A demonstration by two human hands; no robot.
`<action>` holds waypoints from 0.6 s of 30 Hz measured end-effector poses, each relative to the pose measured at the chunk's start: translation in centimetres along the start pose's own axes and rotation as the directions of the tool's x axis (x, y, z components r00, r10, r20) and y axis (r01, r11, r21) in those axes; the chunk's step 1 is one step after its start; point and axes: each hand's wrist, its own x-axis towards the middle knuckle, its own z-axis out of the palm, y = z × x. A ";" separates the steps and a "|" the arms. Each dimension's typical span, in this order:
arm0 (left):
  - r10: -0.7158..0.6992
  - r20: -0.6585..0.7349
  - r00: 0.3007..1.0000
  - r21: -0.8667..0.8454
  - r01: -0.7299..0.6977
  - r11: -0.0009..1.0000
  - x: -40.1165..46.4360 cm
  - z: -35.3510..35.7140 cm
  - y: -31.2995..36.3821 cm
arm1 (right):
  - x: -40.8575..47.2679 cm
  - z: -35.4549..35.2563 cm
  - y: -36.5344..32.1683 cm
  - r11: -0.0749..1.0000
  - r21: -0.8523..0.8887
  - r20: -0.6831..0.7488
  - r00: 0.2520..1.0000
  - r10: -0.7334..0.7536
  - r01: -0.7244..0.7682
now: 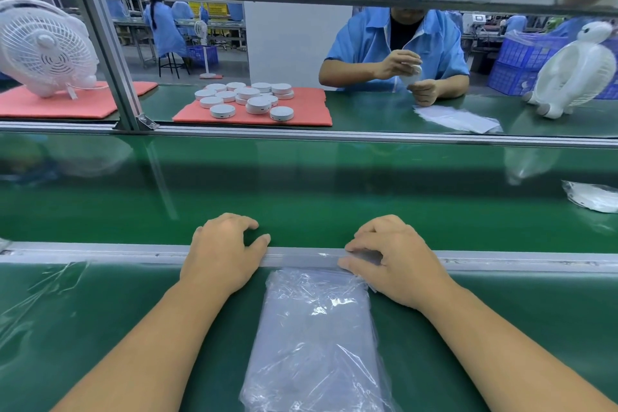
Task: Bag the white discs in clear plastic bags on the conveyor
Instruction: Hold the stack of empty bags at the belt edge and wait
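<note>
A stack of clear plastic bags [317, 338] lies on the near green table between my forearms. My right hand [391, 261] pinches the top right corner of the uppermost bag at the metal rail [100, 252]. My left hand [224, 251] rests across the same rail, fingers loosely curled onto the conveyor belt [301, 184], holding nothing. Several white discs [247, 99] sit on a red mat [311, 110] on the far side of the belt. One bagged white disc [593, 196] lies on the belt at the right edge.
Across the belt a person in a blue coat [398, 50] holds a disc and a bag, with flat bags [458, 119] beside them. White fans stand at far left [46, 47] and far right [575, 73]. A metal post [113, 63] rises left of the mat.
</note>
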 end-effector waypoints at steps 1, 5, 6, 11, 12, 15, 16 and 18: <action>0.001 -0.001 1.000 -0.002 -0.001 1.000 0.0 0.0 0.0 | 0.0 0.1 -0.1 0.999 0.034 -0.008 1.000 -0.002 0.002; 0.003 -0.006 1.000 -0.002 -0.003 1.000 0.0 0.0 -0.1 | 0.1 0.2 -0.3 0.978 0.202 0.002 0.999 0.051 -0.050; 0.002 -0.007 1.000 -0.006 -0.002 1.000 0.0 0.0 -0.1 | 0.0 0.2 -0.3 0.972 0.224 0.016 0.998 0.067 -0.069; 0.001 0.002 1.000 -0.013 -0.001 1.000 0.0 0.0 -0.1 | 0.1 0.2 -0.5 0.957 0.274 0.051 0.995 0.088 -0.099; 0.000 0.003 1.000 -0.016 0.000 1.000 0.0 -0.1 -0.1 | 0.1 0.3 -0.6 0.956 0.275 0.053 0.995 0.087 -0.098; 0.017 -0.004 1.000 -0.034 -0.017 0.999 -0.1 -0.2 0.0 | 0.1 0.3 -0.7 0.961 0.262 0.036 0.996 0.084 -0.090; 0.025 -0.010 1.000 -0.051 -0.026 0.998 -0.1 -0.2 0.1 | 0.1 0.3 -0.7 0.961 0.263 0.029 0.996 0.082 -0.086; 0.035 -0.010 0.999 -0.079 -0.036 0.996 -0.3 -0.3 0.4 | 0.0 0.3 -0.7 0.960 0.265 0.046 0.996 0.076 -0.086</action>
